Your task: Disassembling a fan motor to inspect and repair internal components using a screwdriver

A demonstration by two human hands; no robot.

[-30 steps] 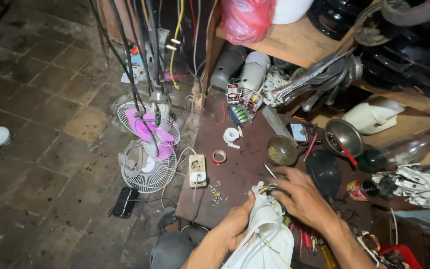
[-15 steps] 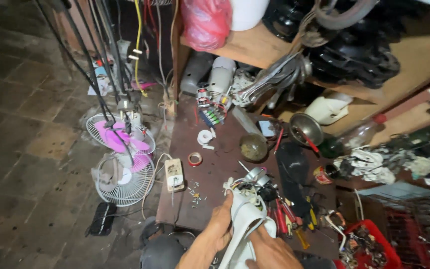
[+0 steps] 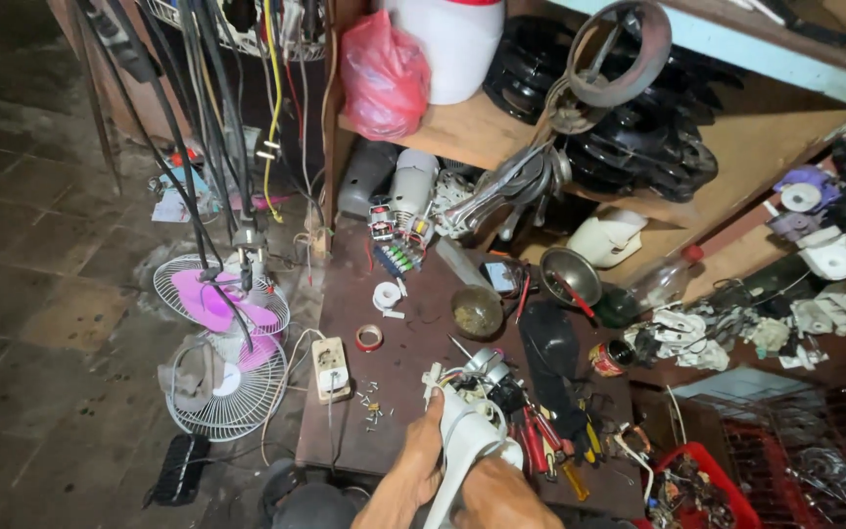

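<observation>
My left hand point(image 3: 413, 470) grips a white plastic fan housing point(image 3: 464, 436) from the left, at the near edge of a dark brown worktable point(image 3: 408, 348). My right hand point(image 3: 503, 495) holds the same housing from below on the right; only its back shows at the frame's bottom. A small motor with coloured wires point(image 3: 487, 372) sticks out of the housing's far end. Red-handled pliers point(image 3: 539, 441) lie just right of the housing. Loose screws point(image 3: 372, 404) lie to its left.
A white power strip point(image 3: 331, 367), tape roll point(image 3: 369, 337), metal bowls point(image 3: 477, 312) and a black cloth point(image 3: 550, 343) crowd the table. Fans with wire guards point(image 3: 222, 353) stand on the floor at left. Shelves of fan parts point(image 3: 638, 127), a red bag point(image 3: 382, 73), hanging cables point(image 3: 217, 118).
The view has swung right and tilted up toward the shelves. My hands have dropped to the bottom edge, still holding the white housing; my right hand has slid from on top to underneath.
</observation>
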